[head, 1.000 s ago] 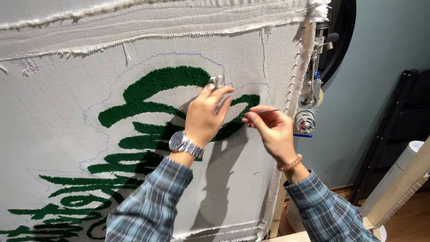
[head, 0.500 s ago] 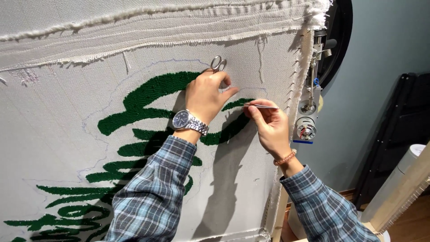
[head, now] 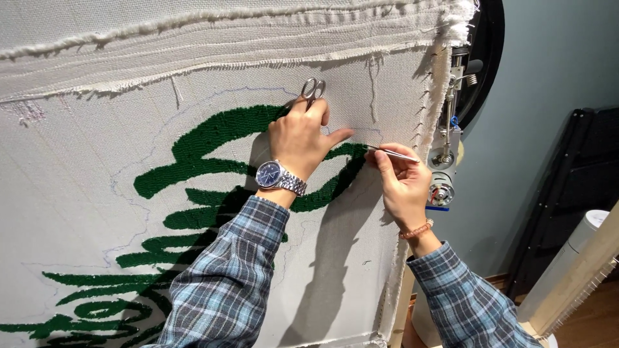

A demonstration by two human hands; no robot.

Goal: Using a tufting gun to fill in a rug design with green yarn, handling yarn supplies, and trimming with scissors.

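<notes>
head view: your left hand (head: 298,138) is closed on small steel scissors (head: 311,90), handles up, fingers braced on the stretched cloth (head: 193,64) w/ green tufted pile (head: 213,129), prob. to steady it. right hand (head: 403,183) pinches thin tweezers (head: 390,153), tips at the pile edge beside the frame (head: 422,109). blue tag (head: 436,208) under a round metal part; no other labels.

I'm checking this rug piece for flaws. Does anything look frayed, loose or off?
Loose threads hang from the frayed fabric strip above the green tufting. The cloth's top right corner is ragged too. The left hand holds scissors; the right hand holds tweezers.
</notes>
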